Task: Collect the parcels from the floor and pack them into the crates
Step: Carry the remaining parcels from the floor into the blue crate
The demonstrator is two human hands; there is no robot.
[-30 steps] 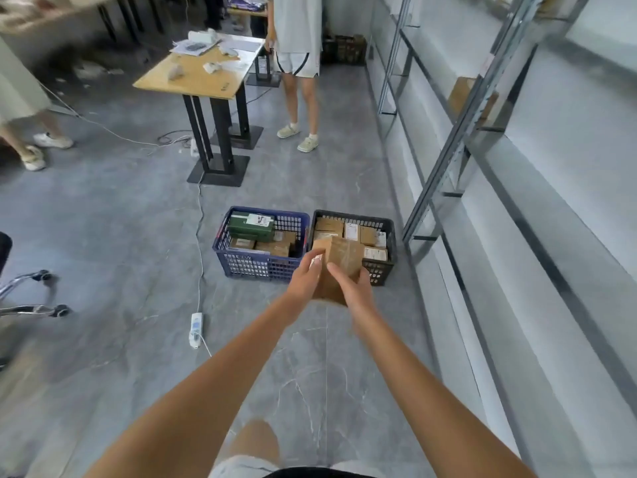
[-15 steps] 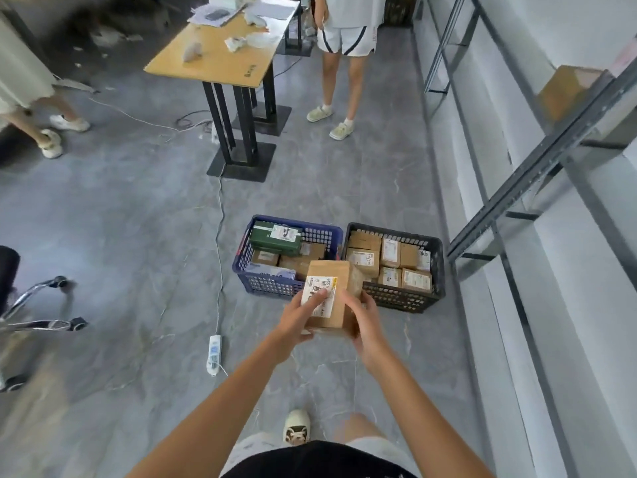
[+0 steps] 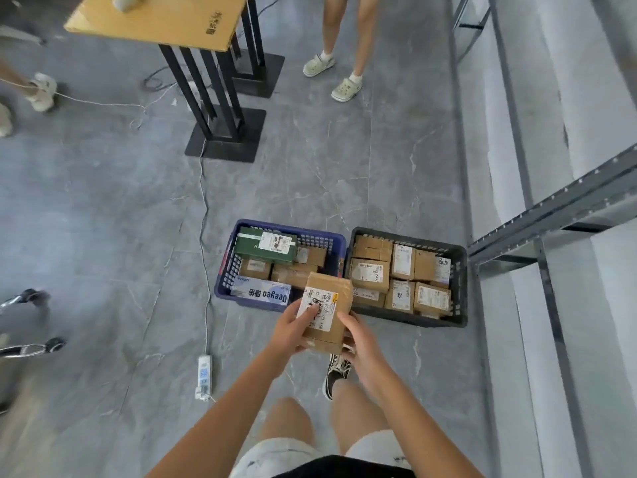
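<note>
Parcel held over the gap between two nearly full crates

Both hands grasp one brown parcel (image 3: 326,315): the left hand (image 3: 293,327) has its grip curled round the labelled face, the right hand (image 3: 356,339) clasps the lower right edge, and the parcel hangs in the air just in front of the blue crate (image 3: 225,267) and the black crate (image 3: 460,288). Both crates look crowded with boxes, the black one packed edge to edge. Judging from that, a careless drop could leave the parcel perched on top, tilted against the rim, or sliding back to the floor. The white cable and power strip (image 3: 204,376) near the person's feet could also catch a step.
</note>
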